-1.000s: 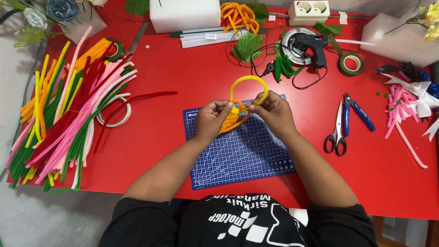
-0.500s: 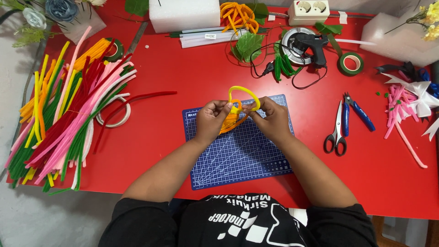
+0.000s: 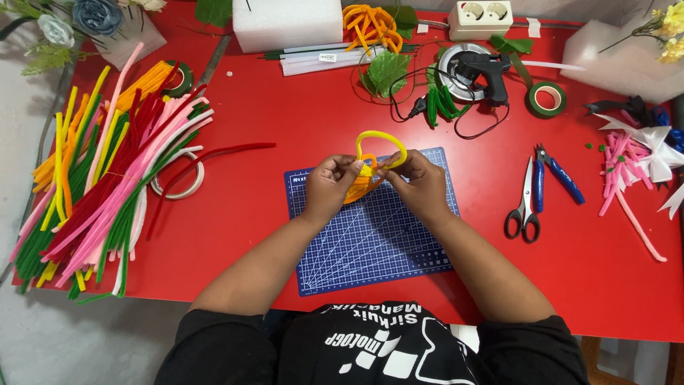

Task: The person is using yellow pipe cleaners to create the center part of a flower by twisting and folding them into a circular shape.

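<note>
My left hand (image 3: 329, 184) and my right hand (image 3: 419, 182) meet over a blue cutting mat (image 3: 370, 239) on the red table (image 3: 285, 128). Together they pinch a small craft piece (image 3: 365, 175) made of orange and yellow pipe cleaners. A yellow pipe-cleaner loop (image 3: 388, 139) rises from it above my fingers. The orange part lies bunched between my thumbs, partly hidden by them.
A big heap of coloured pipe cleaners (image 3: 92, 178) fills the left side, with a tape roll (image 3: 182, 187) beside it. Scissors (image 3: 524, 207) and blue pliers (image 3: 556, 175) lie right of the mat. A glue gun (image 3: 484, 71), green tape (image 3: 547, 98), foam blocks (image 3: 288, 21) and pink pieces (image 3: 627, 178) sit behind and right.
The yellow loop has turned and tilted, from a wide ring facing up to a narrower arch. My hands have stayed over the mat, working the piece between the fingers.
</note>
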